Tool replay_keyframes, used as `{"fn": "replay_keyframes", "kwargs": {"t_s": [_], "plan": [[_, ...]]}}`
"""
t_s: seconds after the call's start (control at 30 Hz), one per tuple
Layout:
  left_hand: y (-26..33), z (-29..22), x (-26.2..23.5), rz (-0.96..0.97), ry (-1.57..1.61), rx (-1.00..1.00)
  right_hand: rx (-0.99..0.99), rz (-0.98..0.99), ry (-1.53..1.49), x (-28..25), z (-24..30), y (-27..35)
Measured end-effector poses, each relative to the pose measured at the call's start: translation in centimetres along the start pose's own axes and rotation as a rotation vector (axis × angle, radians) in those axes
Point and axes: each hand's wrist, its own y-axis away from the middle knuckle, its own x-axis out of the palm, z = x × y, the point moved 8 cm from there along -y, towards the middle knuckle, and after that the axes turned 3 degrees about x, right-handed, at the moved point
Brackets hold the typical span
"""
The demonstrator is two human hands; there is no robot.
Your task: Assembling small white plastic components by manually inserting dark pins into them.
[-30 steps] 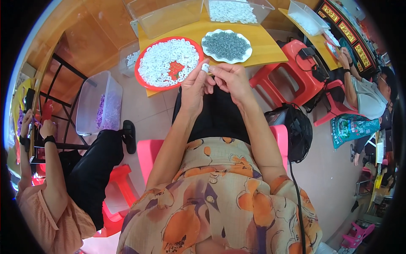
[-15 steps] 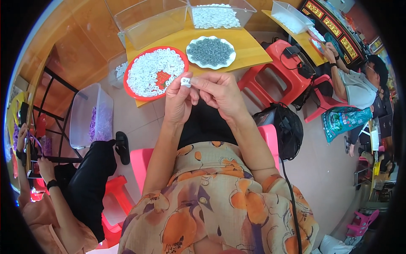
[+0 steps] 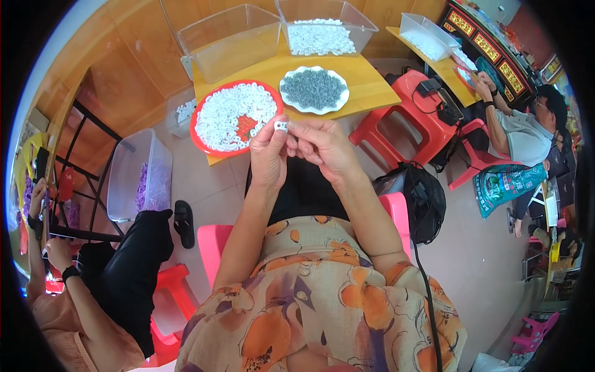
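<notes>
A small white block-like piece with two dark marks on its face (image 3: 281,126) is in the left hand (image 3: 268,155), pinched between thumb and forefinger, near the round red plate (image 3: 246,128) of white ring-like pieces (image 3: 220,115). The right hand (image 3: 327,147) has its fingers drawn together just beside it; whether they grip it, one cannot tell.

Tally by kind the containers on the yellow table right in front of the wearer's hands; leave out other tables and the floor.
Round red tray: 1
White scalloped plate: 1
Clear rectangular bins: 2
Total: 4
</notes>
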Motion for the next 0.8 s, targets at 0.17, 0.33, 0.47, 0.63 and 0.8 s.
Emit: {"fn": "replay_keyframes", "kwargs": {"t_s": [0.17, 0.33, 0.47, 0.63, 0.8], "plan": [[0.2, -0.7, -0.1, -0.085, -0.185, 0.033, -0.027, -0.063, 0.103, -0.1, -0.1, 0.3], [0.9, -3.0, 2.2, -0.039, -0.233, 0.115, -0.082, -0.064, 0.087, 1.2, 1.0, 1.5], [1.4, -5.6, 4.8, 0.056, -0.194, 0.141, -0.586, -0.276, 0.370, 4.9, 7.4, 6.2], [2.9, -14.0, 8.2, 0.032, -0.183, 0.370, -1.452, -0.548, 0.761, 7.8, 17.9, 10.8], [9.2, -21.8, 12.9, 0.236, 0.073, 0.611, -1.082, -0.862, 1.007, 0.3, 27.5, -1.1]]}}
